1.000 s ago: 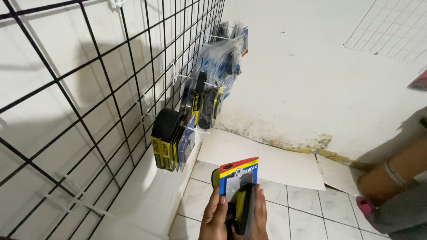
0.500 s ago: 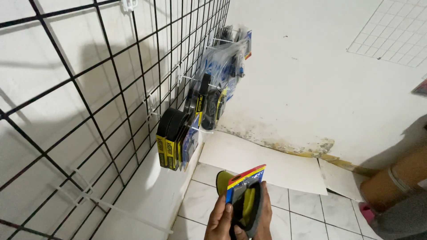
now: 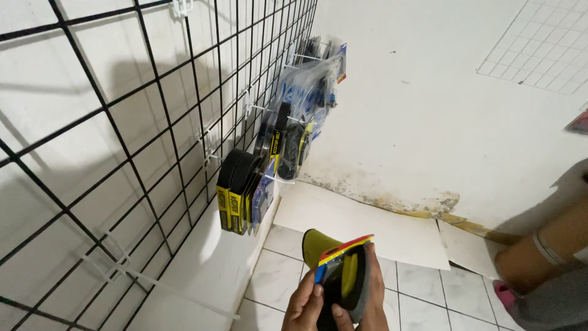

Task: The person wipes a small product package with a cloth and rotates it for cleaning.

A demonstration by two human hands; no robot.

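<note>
Yellow and black, the packaged tool (image 3: 344,279) sits low in the view, over the white tiled floor (image 3: 278,279), held up at a tilt with its multicoloured card edge on top. The left hand (image 3: 309,306) wraps the pack's near side, fingers curled round it in a firm grip; the right hand (image 3: 370,300) closes on the far side, its fingers lying along the dark edge, so both hands grasp the same pack. Up and to the left, well apart from the hands, a black wire grid panel (image 3: 141,122) leans across the white wall. White hooks (image 3: 269,110) stick out from it, carrying hanging stock: a bunch of black-and-yellow packs (image 3: 236,193) lowest and nearest, more dark packs (image 3: 285,144) behind, then clear blister packs (image 3: 318,79) farthest along. On the floor against the stained base of the wall lies a sheet of white board (image 3: 361,224). At the right edge, another person's leg (image 3: 545,251) shows, with a band round it.
</note>
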